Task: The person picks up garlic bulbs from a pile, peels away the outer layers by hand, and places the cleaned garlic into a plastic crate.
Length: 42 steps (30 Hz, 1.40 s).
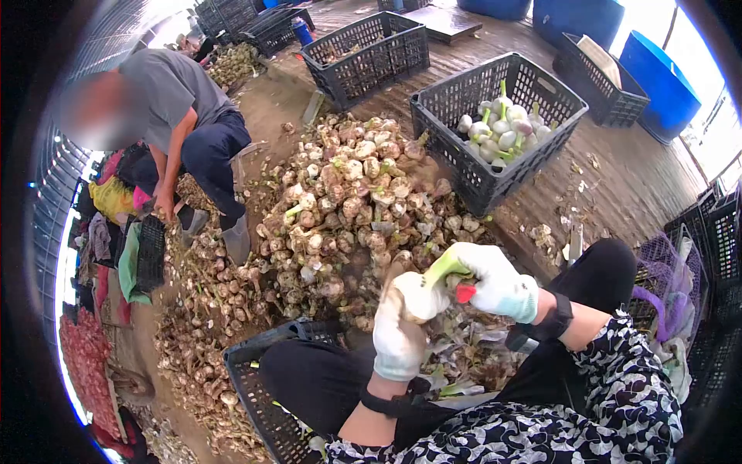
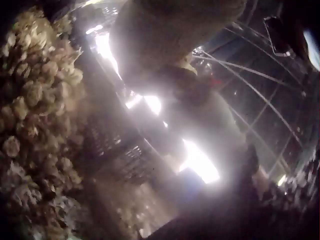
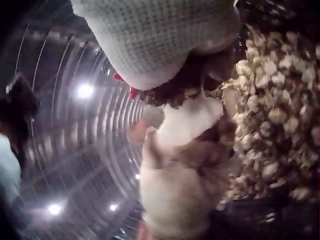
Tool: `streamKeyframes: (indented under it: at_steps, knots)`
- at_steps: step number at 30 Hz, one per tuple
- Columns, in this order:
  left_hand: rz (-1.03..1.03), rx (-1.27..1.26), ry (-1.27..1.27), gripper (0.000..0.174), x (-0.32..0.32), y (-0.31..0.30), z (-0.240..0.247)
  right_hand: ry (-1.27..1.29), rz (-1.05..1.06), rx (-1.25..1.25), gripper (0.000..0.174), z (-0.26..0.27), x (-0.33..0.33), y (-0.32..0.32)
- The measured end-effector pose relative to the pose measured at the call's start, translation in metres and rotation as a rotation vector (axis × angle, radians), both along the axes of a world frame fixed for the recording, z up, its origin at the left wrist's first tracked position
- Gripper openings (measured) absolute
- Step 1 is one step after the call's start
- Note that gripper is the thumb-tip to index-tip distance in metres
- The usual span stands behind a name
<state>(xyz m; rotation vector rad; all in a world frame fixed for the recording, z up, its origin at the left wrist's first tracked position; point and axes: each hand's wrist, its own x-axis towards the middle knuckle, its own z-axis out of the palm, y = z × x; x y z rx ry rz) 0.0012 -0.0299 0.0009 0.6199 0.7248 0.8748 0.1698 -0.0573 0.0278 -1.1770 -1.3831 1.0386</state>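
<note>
Gloved in white, my left hand (image 1: 398,329) grips a pale garlic bulb (image 1: 421,300) above my lap. The bulb's thick green stem (image 1: 447,265) slants up to my right hand (image 1: 498,282), also in a white glove. From the curled right fingers pokes the red end of a tool (image 1: 465,292); its remaining length is hidden. In the right wrist view the white bulb (image 3: 190,117) lies between both gloves, with dark roots or dirt beside the right fingers. The left wrist view is dim and blurred, with the left glove (image 2: 175,35) large at its top.
A big heap of unpeeled garlic (image 1: 348,193) spreads in front. Beyond it, a black crate (image 1: 506,182) holds cleaned white bulbs. Another crate (image 1: 267,340) stands by my left knee, with leafy scraps (image 1: 471,348) between my legs. Another person (image 1: 178,116) bends over at left.
</note>
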Motion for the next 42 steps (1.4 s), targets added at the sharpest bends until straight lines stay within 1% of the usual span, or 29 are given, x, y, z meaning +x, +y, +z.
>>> streamKeyframes:
  at_steps: [1,3,4,6,7,8,9,10,12,14,15,16,19,21,22,23,24,25,27,28,29,31,33,35,36,37,39,41,42]
  knots:
    - [-0.004,0.004,0.000,0.061,-0.002,0.004,-0.010,-0.269,0.005,0.226,0.021,-0.007,0.003,0.003]
    - [-0.303,-0.069,-0.210,0.062,-0.014,0.013,-0.023,-0.138,0.103,0.044,0.018,-0.029,0.010,0.000]
    - [-0.238,-0.044,-0.032,0.062,-0.010,0.009,-0.013,-0.010,0.107,-0.058,0.020,-0.024,0.007,-0.003]
    - [-0.086,0.033,0.013,0.056,0.004,-0.003,-0.019,0.184,0.055,-0.138,0.022,-0.024,-0.002,-0.010]
    - [-0.042,0.002,0.022,0.055,0.006,-0.008,-0.016,0.113,-0.035,-0.176,0.020,-0.019,-0.004,-0.009]
    - [-0.079,0.052,0.167,0.073,0.008,-0.010,-0.010,0.011,-0.079,-0.138,0.017,-0.014,-0.003,-0.007]
    - [-0.074,0.372,0.426,0.077,0.005,-0.005,-0.018,-0.093,-0.125,-0.101,0.015,-0.012,-0.002,-0.006]
    - [0.010,0.514,0.459,0.071,0.006,-0.005,-0.023,-0.282,-0.191,0.049,0.014,-0.011,-0.001,-0.004]
    - [0.122,0.658,0.506,0.065,0.002,-0.001,-0.021,-0.259,-0.162,0.139,0.013,-0.006,-0.002,0.000]
    - [-0.096,0.345,0.359,0.058,-0.013,0.005,-0.004,-0.254,-0.064,0.159,0.011,0.000,0.001,0.001]
    - [-0.063,0.418,0.420,0.055,-0.012,0.005,0.003,-0.322,-0.015,0.197,0.010,0.002,0.010,-0.002]
    - [-0.106,0.309,0.310,0.053,-0.013,0.007,0.000,-0.253,-0.023,0.109,0.006,0.006,0.008,-0.004]
    - [-0.221,-0.118,-0.237,0.046,-0.019,0.014,0.000,0.041,-0.045,-0.349,0.012,0.015,0.009,-0.016]
    - [-0.279,-0.070,-0.311,0.045,-0.019,0.016,-0.003,0.290,-0.274,-0.285,0.018,0.007,0.003,-0.024]
    - [-0.250,-0.090,-0.354,0.046,-0.016,0.015,-0.004,0.577,-0.205,-0.400,0.020,0.000,0.012,-0.017]
    - [-0.223,-0.110,-0.395,0.046,-0.013,0.014,-0.006,0.327,-0.231,-0.328,0.017,-0.002,0.008,-0.017]
    - [-0.189,0.000,-0.247,0.046,-0.010,0.012,-0.001,0.230,-0.194,-0.358,0.016,0.004,0.005,-0.012]
    - [-0.148,0.051,-0.171,0.061,-0.007,0.009,-0.004,0.131,-0.158,-0.384,0.015,0.007,0.002,-0.007]
    - [-0.069,0.456,0.251,0.084,0.004,0.002,-0.020,-0.039,-0.222,-0.190,0.015,0.003,-0.006,-0.005]
    - [-0.083,0.586,0.579,0.097,0.003,0.001,-0.021,-0.201,-0.212,-0.029,0.014,0.012,-0.020,-0.005]
    - [-0.029,0.662,0.652,0.089,0.002,0.000,-0.026,-0.270,-0.172,-0.022,0.013,0.009,-0.020,-0.008]
    - [-0.188,0.278,0.204,0.081,-0.004,0.004,-0.016,0.004,-0.048,-0.239,0.021,0.007,-0.007,-0.008]
    - [-0.284,0.086,-0.122,0.075,-0.008,0.006,-0.008,0.502,-0.122,-0.391,0.032,-0.003,0.005,-0.015]
    - [-0.338,0.058,-0.207,0.075,-0.015,0.012,0.001,0.788,-0.137,-0.437,0.033,-0.032,0.021,-0.019]
    - [-0.431,0.067,-0.325,0.077,-0.016,0.012,0.002,0.763,-0.170,-0.378,0.026,-0.038,0.023,-0.019]
    - [-0.527,0.078,-0.442,0.079,-0.017,0.012,0.002,0.983,-0.063,-0.326,0.022,-0.043,0.021,-0.018]
    - [-0.532,0.093,-0.506,0.081,-0.018,0.011,0.001,0.934,-0.086,-0.279,0.020,-0.033,0.014,-0.021]
    - [-0.441,0.065,-0.339,0.082,-0.019,0.011,0.006,0.775,-0.257,-0.339,0.019,-0.020,0.006,-0.017]
    - [-0.374,0.116,-0.267,0.079,-0.011,0.009,-0.016,0.770,-0.291,-0.321,0.021,-0.019,0.006,-0.018]
